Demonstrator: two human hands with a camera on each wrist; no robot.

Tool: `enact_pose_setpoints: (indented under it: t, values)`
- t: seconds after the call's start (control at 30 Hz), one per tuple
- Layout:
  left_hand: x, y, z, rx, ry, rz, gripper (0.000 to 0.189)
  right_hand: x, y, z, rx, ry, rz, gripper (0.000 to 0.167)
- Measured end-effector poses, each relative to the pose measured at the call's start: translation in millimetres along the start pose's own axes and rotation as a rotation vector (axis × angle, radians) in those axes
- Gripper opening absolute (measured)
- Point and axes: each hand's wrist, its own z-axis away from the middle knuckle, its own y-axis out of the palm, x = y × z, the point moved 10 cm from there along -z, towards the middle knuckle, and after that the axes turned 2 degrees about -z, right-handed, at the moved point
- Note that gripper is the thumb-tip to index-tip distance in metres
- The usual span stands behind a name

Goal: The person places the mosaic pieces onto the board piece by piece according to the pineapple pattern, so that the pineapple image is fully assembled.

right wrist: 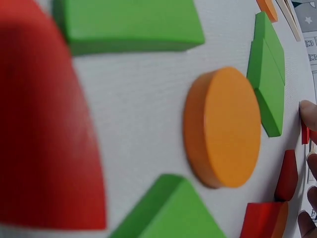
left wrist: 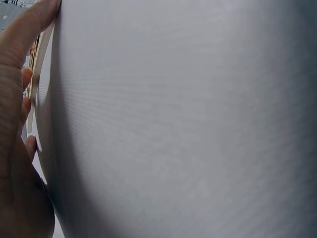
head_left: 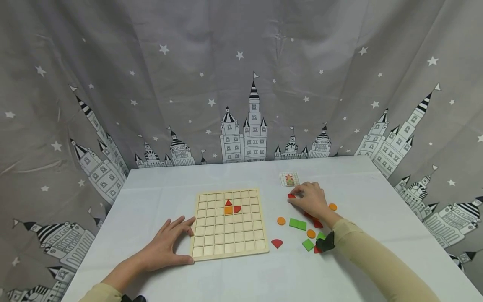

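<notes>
A pale wooden grid board point(head_left: 229, 239) lies on the white table. A red triangle point(head_left: 228, 203), an orange square point(head_left: 228, 210) and a red quarter-circle point(head_left: 237, 209) sit in its upper cells. Along the board's left edge rests my left hand point(head_left: 164, 247), fingers spread, thumb touching near the lower corner. My right hand point(head_left: 311, 200) pinches a small red piece point(head_left: 292, 196) to the right of the board; the fingers partly cover it, so its full shape is hidden. In the right wrist view only the fingertips point(right wrist: 309, 114) of that hand show.
Loose pieces lie right of the board: orange discs point(head_left: 281, 221), green squares point(head_left: 308, 244), red quarter-circles point(head_left: 277, 243). Some are under the right forearm. A small picture card point(head_left: 289, 179) lies beyond the right hand. A grey castle-print curtain point(head_left: 241, 84) hangs behind the table.
</notes>
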Motion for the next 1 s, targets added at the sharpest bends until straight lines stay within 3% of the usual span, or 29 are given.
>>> enact_pose_setpoints:
  t: [0.17, 0.53, 1.0]
  values:
    - [-0.8, -0.2, -0.2, 0.001, 0.002, 0.002, 0.065, -1, 3, 0.7, 0.021, -0.006, -0.023, 0.025]
    - [-1.7, -0.1, -0.5, 0.013, -0.01, 0.001, 0.065, -10, -3, 5.4, 0.004, 0.024, -0.017, 0.032]
    - [-0.6, 0.0, -0.6, 0.001, -0.007, -0.001, 0.064, -16, 0, 3.8, 0.1, -0.004, -0.051, 0.034]
